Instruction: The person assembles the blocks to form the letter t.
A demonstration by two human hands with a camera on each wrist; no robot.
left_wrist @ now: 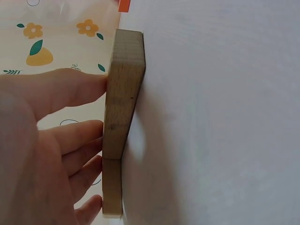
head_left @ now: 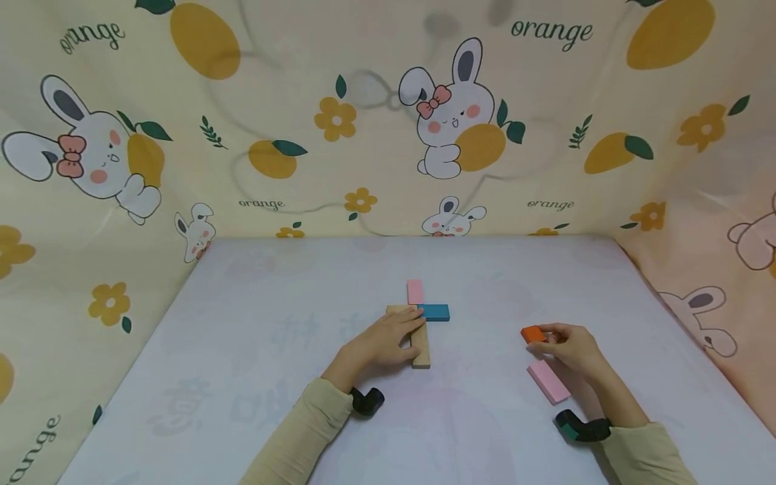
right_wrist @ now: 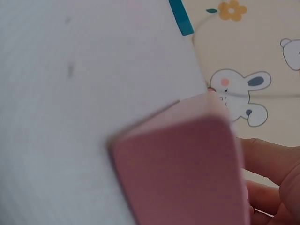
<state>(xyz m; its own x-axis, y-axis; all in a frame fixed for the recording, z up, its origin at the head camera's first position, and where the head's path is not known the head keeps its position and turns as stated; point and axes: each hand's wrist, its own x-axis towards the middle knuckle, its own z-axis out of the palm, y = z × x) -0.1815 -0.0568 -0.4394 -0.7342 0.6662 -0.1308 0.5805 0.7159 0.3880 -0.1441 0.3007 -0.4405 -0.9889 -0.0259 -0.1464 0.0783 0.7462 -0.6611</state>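
Two plain wooden blocks, one lengthwise (head_left: 422, 356) and one crosswise (head_left: 395, 309), lie against each other on the table. Across them rests my left hand (head_left: 383, 339), its fingers fairly straight; in the left wrist view, thumb and fingertips touch the top of the wood (left_wrist: 123, 98). A blue block (head_left: 436, 312) extends to the right of the crosswise one, and a small pink block (head_left: 415, 292) sits just beyond. Off to the right, my right hand (head_left: 572, 347) pinches an orange block (head_left: 533, 334) between thumb and fingers. A larger pink block (head_left: 548, 382) lies nearer me, below that hand.
The pale table (head_left: 242, 377) is bordered behind and at both sides by a printed cloth (head_left: 376, 162) with rabbits, oranges and flowers. Each wrist wears a black camera mount, the left one (head_left: 368, 403) and the right one (head_left: 583, 428) both close to the tabletop.
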